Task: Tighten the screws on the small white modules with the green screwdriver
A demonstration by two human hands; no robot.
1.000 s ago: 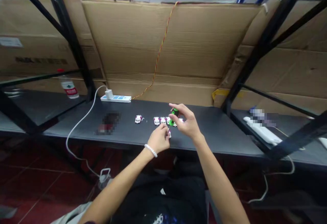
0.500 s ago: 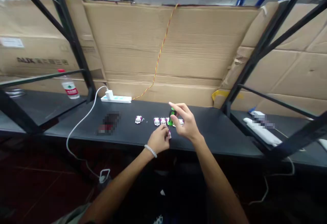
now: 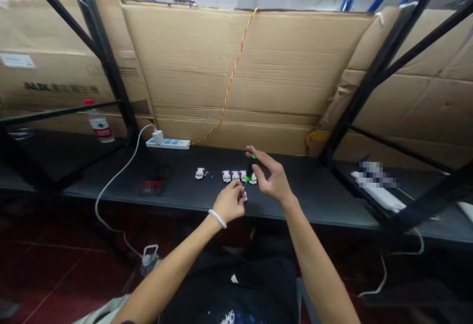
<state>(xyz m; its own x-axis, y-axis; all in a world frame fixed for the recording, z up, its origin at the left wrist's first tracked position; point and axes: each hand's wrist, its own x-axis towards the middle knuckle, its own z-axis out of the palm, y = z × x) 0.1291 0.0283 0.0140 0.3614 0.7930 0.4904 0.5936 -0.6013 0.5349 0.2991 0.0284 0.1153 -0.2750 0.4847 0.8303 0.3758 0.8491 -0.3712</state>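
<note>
- The right hand (image 3: 271, 176) is pinching the screwdriver (image 3: 251, 167) between thumb and fingers, above the row of parts (image 3: 235, 176).
- Its fingers are stretching straighter than before — less green is showing, so the handle is probably turning.
- The left hand (image 3: 229, 202) is pinching the small part (image 3: 245, 195), just in front of the row — it is staying there.
</note>
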